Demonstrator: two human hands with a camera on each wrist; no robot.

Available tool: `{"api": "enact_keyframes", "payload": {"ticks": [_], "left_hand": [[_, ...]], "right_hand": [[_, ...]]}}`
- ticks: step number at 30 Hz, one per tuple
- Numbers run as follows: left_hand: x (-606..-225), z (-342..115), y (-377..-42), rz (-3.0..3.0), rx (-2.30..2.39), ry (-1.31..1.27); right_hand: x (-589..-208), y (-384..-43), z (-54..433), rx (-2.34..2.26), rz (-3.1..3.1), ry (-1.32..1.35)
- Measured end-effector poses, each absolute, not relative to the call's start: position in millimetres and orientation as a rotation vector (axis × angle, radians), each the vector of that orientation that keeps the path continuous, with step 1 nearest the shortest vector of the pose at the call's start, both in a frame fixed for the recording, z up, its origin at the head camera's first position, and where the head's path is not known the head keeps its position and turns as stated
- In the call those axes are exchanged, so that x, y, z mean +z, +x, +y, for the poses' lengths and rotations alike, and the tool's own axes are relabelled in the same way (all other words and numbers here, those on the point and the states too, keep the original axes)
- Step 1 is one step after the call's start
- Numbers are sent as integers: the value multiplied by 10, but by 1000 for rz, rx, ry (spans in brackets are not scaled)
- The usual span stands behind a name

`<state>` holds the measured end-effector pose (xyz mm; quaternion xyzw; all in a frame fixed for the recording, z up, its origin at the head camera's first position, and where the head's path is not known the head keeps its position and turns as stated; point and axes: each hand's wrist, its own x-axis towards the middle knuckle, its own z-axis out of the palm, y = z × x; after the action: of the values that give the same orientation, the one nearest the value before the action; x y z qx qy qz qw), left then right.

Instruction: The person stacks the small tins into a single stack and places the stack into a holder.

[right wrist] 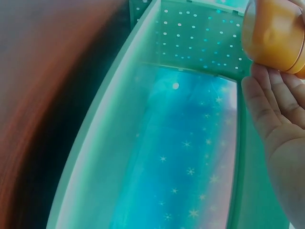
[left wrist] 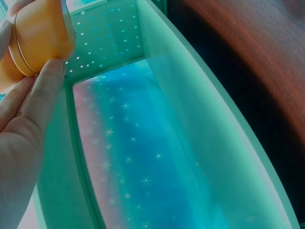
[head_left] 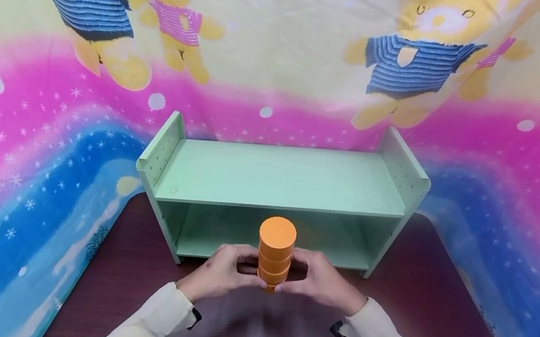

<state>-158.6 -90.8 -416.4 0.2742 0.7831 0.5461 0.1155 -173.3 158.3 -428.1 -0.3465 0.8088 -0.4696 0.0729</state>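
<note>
A tall orange cylinder (head_left: 277,236) with a flat top and ring-like seams stands upright between my two hands, in front of the green shelf. My left hand (head_left: 223,271) grips its left side, thumb toward me and fingers behind. From the opposite side my right hand (head_left: 318,280) holds it the same way, the thumbs low on the cylinder. In the left wrist view, fingers (left wrist: 45,88) touch the glossy orange surface (left wrist: 45,33) beside a seam. The right wrist view has the fingertips under the rounded orange end (right wrist: 271,36).
A pale green two-level shelf (head_left: 279,176) with perforated raised sides stands on the dark reddish-brown table (head_left: 441,316). Its lower compartment lies just beyond my hands. Printed cloth (head_left: 274,70) with bears and snowflakes surrounds the table at the back and sides.
</note>
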Motion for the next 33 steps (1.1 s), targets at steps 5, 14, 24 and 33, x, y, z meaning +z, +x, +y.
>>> {"api": "enact_keyframes", "payload": {"ticks": [5,14,24,33], "left_hand": [[-4111,-921,-1606,2331,1577,785],[-4029,-940,-1647,2349,1573,804],[-3936,-947,-1721,2382,1616,864],[-3843,-931,-1775,2438,1649,907]], "right_hand": [[-4233,-1761,1573,-1416,2433,-1040],[-4156,-1802,1556,-1393,2480,-1034],[-4078,-1867,1554,-1470,2473,-1065],[-3946,-1918,1557,-1506,2515,-1042]]}}
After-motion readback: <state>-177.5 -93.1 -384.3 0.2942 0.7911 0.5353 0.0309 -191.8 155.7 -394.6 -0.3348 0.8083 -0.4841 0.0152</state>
